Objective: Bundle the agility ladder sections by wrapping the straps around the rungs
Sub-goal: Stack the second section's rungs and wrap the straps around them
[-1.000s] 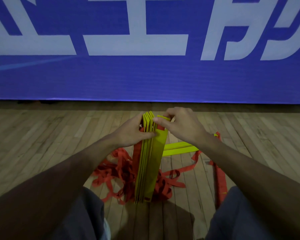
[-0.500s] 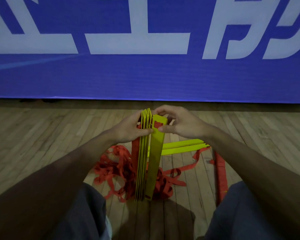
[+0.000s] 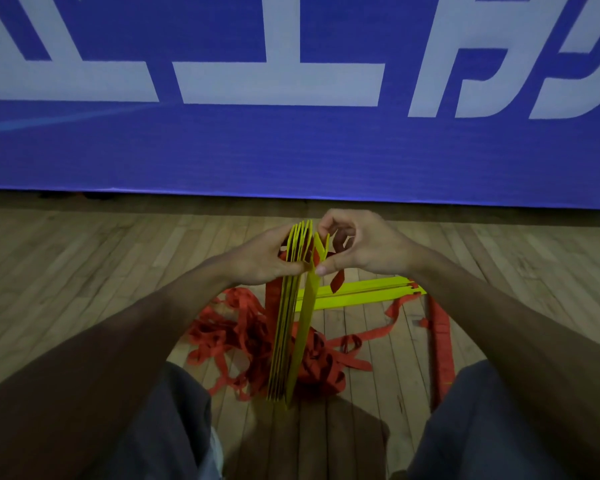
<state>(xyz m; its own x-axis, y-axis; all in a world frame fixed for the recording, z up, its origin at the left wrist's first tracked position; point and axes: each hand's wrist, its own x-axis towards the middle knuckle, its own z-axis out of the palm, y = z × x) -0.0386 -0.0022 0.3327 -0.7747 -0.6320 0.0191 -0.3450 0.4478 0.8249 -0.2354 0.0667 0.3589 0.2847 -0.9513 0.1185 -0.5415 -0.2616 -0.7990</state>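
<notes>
Rungs update: the stack of yellow rungs stood on edge on the floor between the knees, with the left hand keeping its grip clamped round the top of the pile. The right hand was pinching the newest rung near its top. A second earlier that rung leaned off with its face showing; now it had swung nearly flush against the pile. One more collected, I'd say. Two spare rungs lay flat at 2 o'clock from the stack, and the red straps were tangled round its base, so no wrapping yet.
</notes>
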